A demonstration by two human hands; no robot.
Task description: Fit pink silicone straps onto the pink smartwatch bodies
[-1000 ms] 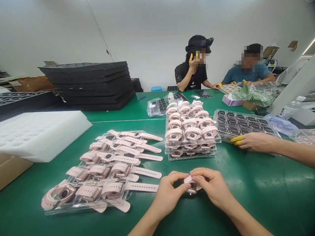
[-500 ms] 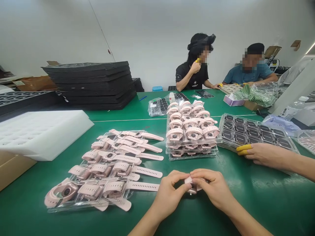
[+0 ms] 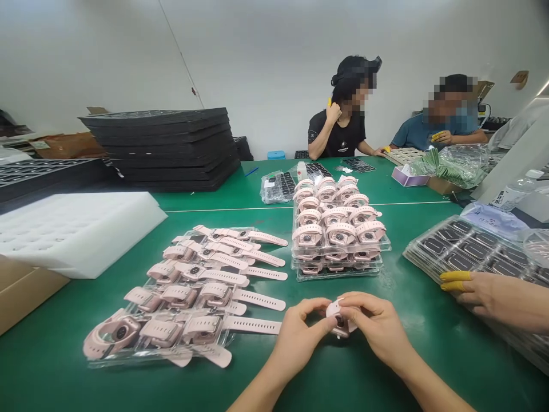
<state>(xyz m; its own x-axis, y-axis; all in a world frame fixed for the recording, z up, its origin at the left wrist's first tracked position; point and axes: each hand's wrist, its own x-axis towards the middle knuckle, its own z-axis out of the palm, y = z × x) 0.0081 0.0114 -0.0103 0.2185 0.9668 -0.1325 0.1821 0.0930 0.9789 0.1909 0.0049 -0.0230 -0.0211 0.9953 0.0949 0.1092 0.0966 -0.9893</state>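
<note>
A pink smartwatch [image 3: 339, 325] is held low over the green table between my two hands. My left hand [image 3: 302, 329] pinches its left side with thumb and fingers. On the other side my right hand [image 3: 376, 321] grips the pink strap, its fingers curled over the top. Pink watches with straps sticking out fill a clear plastic tray [image 3: 124, 360] to the left. Beyond my hands stands a stack of clear trays [image 3: 338, 274] with pink watches whose straps are looped.
A co-worker's hand with yellow finger covers [image 3: 493, 294] touches stacked trays of black watch parts [image 3: 484, 252] at the right. White foam [image 3: 98, 240] and piled black trays [image 3: 171, 151] stand left. Two people sit across the green table [image 3: 240, 206].
The co-worker's hand and the trays of black parts have shifted right and nearer. The strap end between my fingers shows more. One person across has raised a hand.
</note>
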